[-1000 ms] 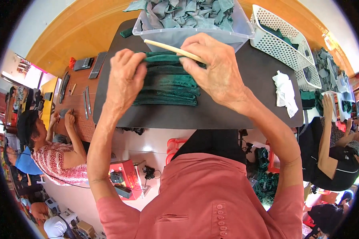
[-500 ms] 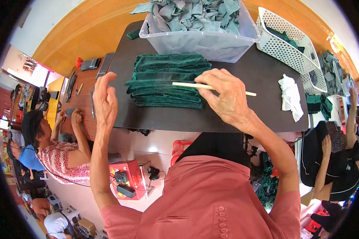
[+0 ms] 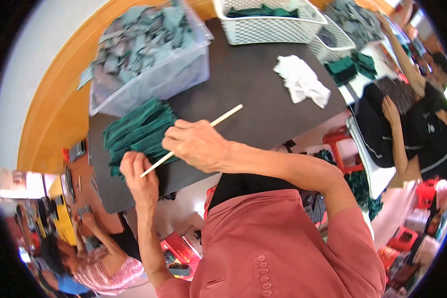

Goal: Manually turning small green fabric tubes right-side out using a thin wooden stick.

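Note:
My right hand (image 3: 199, 145) is closed around a thin pale stick (image 3: 228, 113), which slants over the near side of a stack of dark green velvet cloth pieces (image 3: 140, 124). My left hand (image 3: 141, 180) is at the near edge of that stack, its fingers bent and closed on the green cloth. The stick's lower end lies at the left fingertips. Exactly how much cloth the left fingers hold is hidden. My right hand covers the right near corner of the stack.
Behind the stack stands a clear plastic bin (image 3: 154, 82) heaped with grey-green scraps. White perforated baskets (image 3: 268, 31) sit at the far edge of the dark table (image 3: 243, 64). A crumpled white cloth (image 3: 303, 82) lies to the right. People work at left (image 3: 104, 268) and right (image 3: 432, 129).
My view has turned rightward, so the table looks rotated. My left hand has gone from open beside the stack to closed at its near edge. My right hand and stick have moved toward it.

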Tool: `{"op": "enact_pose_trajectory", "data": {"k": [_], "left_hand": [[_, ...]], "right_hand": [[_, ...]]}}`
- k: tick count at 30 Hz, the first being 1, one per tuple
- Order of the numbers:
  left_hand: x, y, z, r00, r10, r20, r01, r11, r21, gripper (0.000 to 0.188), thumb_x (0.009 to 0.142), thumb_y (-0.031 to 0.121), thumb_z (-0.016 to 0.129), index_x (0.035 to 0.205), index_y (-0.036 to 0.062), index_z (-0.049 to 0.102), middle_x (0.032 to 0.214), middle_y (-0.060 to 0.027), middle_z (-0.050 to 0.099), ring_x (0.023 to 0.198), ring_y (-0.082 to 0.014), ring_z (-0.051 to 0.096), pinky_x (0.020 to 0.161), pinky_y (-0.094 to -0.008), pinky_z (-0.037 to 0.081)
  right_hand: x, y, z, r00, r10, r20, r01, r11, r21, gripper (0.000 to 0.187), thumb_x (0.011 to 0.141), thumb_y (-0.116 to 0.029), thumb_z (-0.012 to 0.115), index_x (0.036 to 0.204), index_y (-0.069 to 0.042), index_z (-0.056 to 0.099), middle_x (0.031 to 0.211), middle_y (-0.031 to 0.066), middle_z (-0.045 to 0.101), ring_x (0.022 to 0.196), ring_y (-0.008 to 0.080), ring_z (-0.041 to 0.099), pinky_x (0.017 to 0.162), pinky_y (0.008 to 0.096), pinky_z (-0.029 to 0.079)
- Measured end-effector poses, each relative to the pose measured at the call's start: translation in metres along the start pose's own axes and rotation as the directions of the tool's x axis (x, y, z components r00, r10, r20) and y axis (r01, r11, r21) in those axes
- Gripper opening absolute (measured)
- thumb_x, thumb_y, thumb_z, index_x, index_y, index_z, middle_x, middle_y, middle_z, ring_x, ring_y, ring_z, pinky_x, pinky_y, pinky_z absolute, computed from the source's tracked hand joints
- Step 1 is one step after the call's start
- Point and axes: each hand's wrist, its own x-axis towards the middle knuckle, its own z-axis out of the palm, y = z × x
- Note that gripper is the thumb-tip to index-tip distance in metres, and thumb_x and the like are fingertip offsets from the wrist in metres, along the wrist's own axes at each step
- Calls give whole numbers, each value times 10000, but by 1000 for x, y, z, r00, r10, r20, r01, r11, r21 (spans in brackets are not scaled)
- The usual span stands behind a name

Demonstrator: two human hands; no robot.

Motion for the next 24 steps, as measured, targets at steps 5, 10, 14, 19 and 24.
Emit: {"op": "enact_pose_trajectory", "data": {"k": [5,10,14,19,24], "left_hand": [[19,9,-13,996,80,-40,-77,993,90,200,798,-80,559,989,-18,566,1072,-156,549,1075,-359,510,932,-450,400],[36,70,-15,987,154,-44,-158,981,-115,261,778,-115,508,1015,-15,553,1030,-153,571,1064,-365,519,919,-442,414],[69,146,9,968,249,20,-215,870,-443,228,769,-105,510,960,-4,585,998,-159,585,1025,-342,550,891,-406,437],[136,215,51,912,408,-38,-354,740,-572,208,773,-62,570,972,0,580,963,-126,594,1000,-317,553,860,-378,448],[145,220,69,932,352,-87,-333,736,-590,189,773,-82,568,939,9,574,910,-99,593,911,-284,576,805,-342,460]], "right_hand": [[-33,-8,-28,979,201,31,-199,979,-46,289,709,-84,632,964,-55,500,836,63,489,796,234,556,536,352,486],[-71,5,-80,846,533,-13,-531,841,-99,317,808,-170,636,1079,-94,489,891,80,482,878,252,571,607,377,518],[-92,57,-81,824,554,-121,-566,812,-143,344,783,-142,647,1069,-36,489,953,123,498,898,295,537,733,391,488],[-90,87,-61,907,378,-184,-411,891,-195,269,703,-84,657,956,-63,566,933,86,508,908,251,486,740,340,392],[-110,109,-123,890,382,-250,-450,829,-333,226,727,-166,664,923,-90,581,939,94,526,823,261,533,661,377,430]]}}
